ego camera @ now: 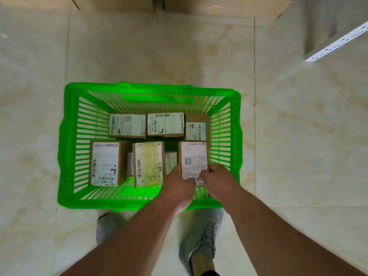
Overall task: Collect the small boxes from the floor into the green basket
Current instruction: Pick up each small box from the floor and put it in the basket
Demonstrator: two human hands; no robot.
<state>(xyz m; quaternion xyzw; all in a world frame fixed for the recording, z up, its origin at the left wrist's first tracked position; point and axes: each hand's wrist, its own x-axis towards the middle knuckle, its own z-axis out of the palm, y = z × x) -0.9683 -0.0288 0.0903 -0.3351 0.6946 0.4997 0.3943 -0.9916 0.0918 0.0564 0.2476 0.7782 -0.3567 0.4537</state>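
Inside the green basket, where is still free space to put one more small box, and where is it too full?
Bare basket floor shows along the far wall of the green basket, behind the back row of three boxes, and in the near-left corner beside the left front box. The near right is crowded: both hands, left hand and right hand, hold the QR-label box there.

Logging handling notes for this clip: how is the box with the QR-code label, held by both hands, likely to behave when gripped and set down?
The QR-label box looks like stiff cardboard with crisp edges, so probably rigid. The left hand and right hand hold only its near end, suggesting it is fairly light. Its flat faces make rolling unlikely; it should settle flat in the green basket.
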